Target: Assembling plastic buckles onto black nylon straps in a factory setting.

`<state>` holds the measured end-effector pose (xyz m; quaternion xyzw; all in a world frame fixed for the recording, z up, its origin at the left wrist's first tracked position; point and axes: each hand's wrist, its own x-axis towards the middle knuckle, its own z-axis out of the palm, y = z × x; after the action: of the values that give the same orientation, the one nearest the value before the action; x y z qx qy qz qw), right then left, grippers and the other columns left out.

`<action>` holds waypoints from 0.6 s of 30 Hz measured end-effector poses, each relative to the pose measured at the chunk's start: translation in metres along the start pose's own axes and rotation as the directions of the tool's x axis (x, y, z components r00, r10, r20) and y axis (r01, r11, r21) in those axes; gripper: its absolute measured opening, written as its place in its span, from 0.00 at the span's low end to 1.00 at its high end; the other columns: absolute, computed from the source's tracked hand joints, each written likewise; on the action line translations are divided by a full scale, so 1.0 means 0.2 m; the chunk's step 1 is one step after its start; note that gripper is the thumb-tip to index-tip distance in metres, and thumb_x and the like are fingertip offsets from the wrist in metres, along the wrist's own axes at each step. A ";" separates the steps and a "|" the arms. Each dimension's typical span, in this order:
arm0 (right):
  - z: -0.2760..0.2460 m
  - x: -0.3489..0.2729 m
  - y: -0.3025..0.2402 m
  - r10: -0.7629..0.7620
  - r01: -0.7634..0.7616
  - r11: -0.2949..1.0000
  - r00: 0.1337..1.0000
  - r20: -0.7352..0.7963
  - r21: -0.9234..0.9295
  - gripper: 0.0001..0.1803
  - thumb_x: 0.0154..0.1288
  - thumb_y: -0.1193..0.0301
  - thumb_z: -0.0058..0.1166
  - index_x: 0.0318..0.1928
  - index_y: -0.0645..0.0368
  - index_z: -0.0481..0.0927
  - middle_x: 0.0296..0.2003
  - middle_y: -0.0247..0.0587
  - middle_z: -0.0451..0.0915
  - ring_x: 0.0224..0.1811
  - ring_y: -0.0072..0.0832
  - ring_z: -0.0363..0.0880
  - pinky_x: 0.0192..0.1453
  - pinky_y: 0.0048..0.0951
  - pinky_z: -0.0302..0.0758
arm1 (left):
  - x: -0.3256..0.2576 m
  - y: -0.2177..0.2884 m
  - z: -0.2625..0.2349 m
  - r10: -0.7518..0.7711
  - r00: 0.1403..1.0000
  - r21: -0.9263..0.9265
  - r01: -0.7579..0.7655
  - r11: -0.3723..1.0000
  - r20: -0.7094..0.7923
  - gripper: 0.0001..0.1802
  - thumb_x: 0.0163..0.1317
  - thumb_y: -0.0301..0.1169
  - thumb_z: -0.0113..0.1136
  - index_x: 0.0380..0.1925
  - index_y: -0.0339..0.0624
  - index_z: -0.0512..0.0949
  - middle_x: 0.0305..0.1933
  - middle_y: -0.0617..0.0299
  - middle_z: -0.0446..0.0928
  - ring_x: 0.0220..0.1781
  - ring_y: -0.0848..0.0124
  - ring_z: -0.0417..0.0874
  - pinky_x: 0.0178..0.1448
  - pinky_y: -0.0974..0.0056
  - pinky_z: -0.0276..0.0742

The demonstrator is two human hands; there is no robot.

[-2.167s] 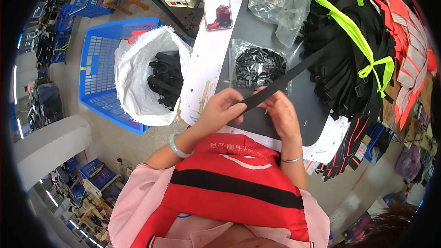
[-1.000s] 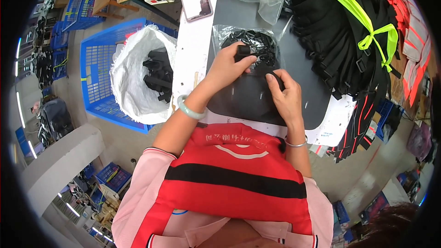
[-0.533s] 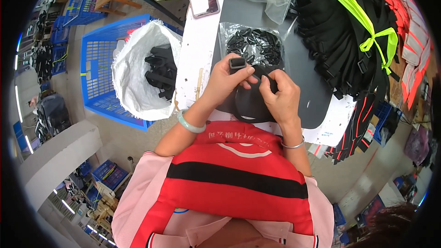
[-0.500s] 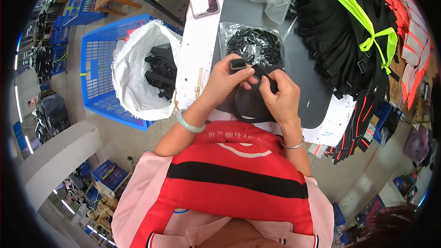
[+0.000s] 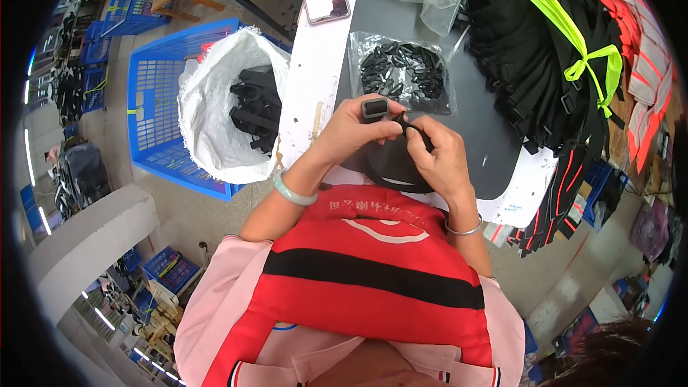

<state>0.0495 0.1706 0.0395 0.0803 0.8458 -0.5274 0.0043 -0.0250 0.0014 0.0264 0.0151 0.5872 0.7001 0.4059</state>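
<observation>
Change: both hands are lifting slightly off the grey table (image 5: 494, 143)
Left hand (image 5: 355, 132): fingers are pinching small black plastic buckle (image 5: 375, 108)
Right hand (image 5: 441, 158): is gripping black webbing strap (image 5: 410, 127)
Risk: strap end is maybe slipping out, grip looks narrow

left hand (image 5: 351, 132) gripping a black buckle (image 5: 375, 108) | right hand (image 5: 438, 158) pinching a black strap (image 5: 412, 129) beside it | both hovering over the grey counter (image 5: 487, 136) | clear bag of black clips (image 5: 405, 75) lying just beyond | white sack (image 5: 215, 111) sitting in a blue crate (image 5: 154, 100) at left
</observation>
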 end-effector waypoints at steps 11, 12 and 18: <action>0.02 -0.02 0.05 -0.032 0.032 0.999 0.999 -0.013 -0.024 0.06 0.60 0.71 0.53 0.34 0.60 0.75 0.23 0.49 0.76 0.25 0.44 0.77 0.29 0.37 0.72 | -0.03 -0.02 0.04 -0.025 1.000 -0.082 0.025 0.996 0.008 0.09 0.58 0.26 0.63 0.39 0.36 0.79 0.25 0.67 0.77 0.25 0.81 0.76 0.31 0.76 0.72; 0.03 -0.02 0.06 -0.035 0.035 0.999 0.999 -0.012 -0.024 0.06 0.60 0.71 0.53 0.34 0.60 0.75 0.23 0.49 0.76 0.25 0.44 0.77 0.29 0.37 0.72 | -0.03 -0.01 0.04 -0.022 1.000 -0.082 0.023 0.996 0.006 0.09 0.58 0.26 0.63 0.39 0.36 0.79 0.25 0.67 0.77 0.25 0.81 0.76 0.31 0.76 0.72; 0.10 0.01 0.01 -0.209 0.209 0.978 0.967 -0.148 -0.016 0.09 0.58 0.69 0.56 0.39 0.57 0.76 0.31 0.44 0.79 0.28 0.42 0.80 0.30 0.37 0.74 | -0.05 -0.04 0.06 0.105 0.993 0.025 -0.104 0.994 -0.058 0.06 0.61 0.27 0.59 0.36 0.36 0.77 0.23 0.65 0.77 0.23 0.79 0.76 0.27 0.78 0.71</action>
<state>0.0468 0.1535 0.0294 0.0299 0.8476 -0.5172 -0.1147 -0.0086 0.0050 0.0271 0.0297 0.6049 0.7141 0.3511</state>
